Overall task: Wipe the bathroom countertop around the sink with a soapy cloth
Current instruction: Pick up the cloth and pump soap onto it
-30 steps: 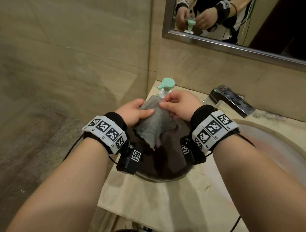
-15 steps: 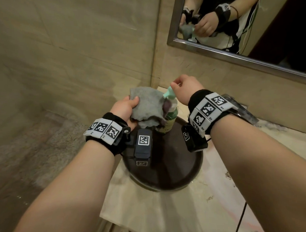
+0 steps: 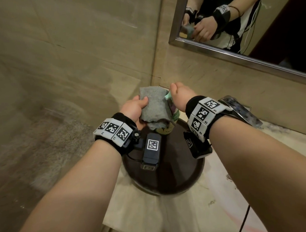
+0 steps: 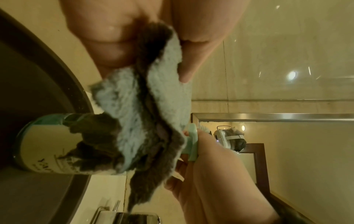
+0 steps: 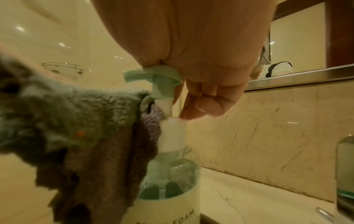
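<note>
My left hand [image 3: 134,108] grips a grey cloth [image 3: 153,105], thumb on top, and holds it against the nozzle side of a soap dispenser. The cloth [image 4: 143,113] is folded and drapes over the bottle [image 4: 44,144]. My right hand [image 3: 180,95] sits on the mint-green pump head [image 5: 153,74], palm on top and fingers curled down behind the stem. The bottle [image 5: 168,189], clear with a cream label, stands on a dark round tray [image 3: 169,181]. The nozzle tip is hidden by the cloth.
The tray sits on the beige marble countertop [image 3: 153,212] in the corner between two tiled walls. A chrome faucet [image 3: 239,110] is just right of my right wrist. A steel-framed mirror [image 3: 216,48] hangs above.
My right hand let go of the cloth and moved onto the pump head. My left hand raised the cloth up beside the nozzle.
</note>
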The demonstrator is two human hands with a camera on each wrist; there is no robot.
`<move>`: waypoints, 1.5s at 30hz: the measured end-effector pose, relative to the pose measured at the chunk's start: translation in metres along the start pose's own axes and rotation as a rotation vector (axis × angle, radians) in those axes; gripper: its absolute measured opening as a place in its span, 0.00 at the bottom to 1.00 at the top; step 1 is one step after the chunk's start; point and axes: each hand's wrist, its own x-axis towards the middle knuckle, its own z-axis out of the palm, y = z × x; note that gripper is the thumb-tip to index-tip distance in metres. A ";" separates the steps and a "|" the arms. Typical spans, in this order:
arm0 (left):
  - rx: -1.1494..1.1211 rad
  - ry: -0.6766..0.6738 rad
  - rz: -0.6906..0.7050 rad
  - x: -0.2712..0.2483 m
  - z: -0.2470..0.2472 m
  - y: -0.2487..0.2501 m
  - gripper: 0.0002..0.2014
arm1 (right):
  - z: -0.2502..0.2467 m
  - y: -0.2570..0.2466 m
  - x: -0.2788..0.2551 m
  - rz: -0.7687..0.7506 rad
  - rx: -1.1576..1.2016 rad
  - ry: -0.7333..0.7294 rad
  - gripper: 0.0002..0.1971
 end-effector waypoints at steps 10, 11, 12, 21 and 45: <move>-0.001 -0.025 0.000 0.003 -0.001 -0.001 0.18 | 0.001 -0.001 0.003 -0.030 -0.060 -0.012 0.18; -0.002 -0.027 0.001 0.003 -0.001 -0.001 0.18 | 0.001 -0.001 0.003 -0.031 -0.062 -0.010 0.18; -0.003 -0.027 0.001 0.003 -0.001 -0.001 0.18 | 0.002 0.000 0.003 -0.033 -0.064 -0.009 0.18; 0.015 -0.041 0.025 0.002 -0.001 -0.001 0.19 | 0.004 0.000 0.006 -0.018 -0.016 0.009 0.17; 0.015 -0.091 0.008 0.012 -0.009 -0.001 0.19 | 0.016 0.010 0.014 -0.144 -0.197 0.022 0.16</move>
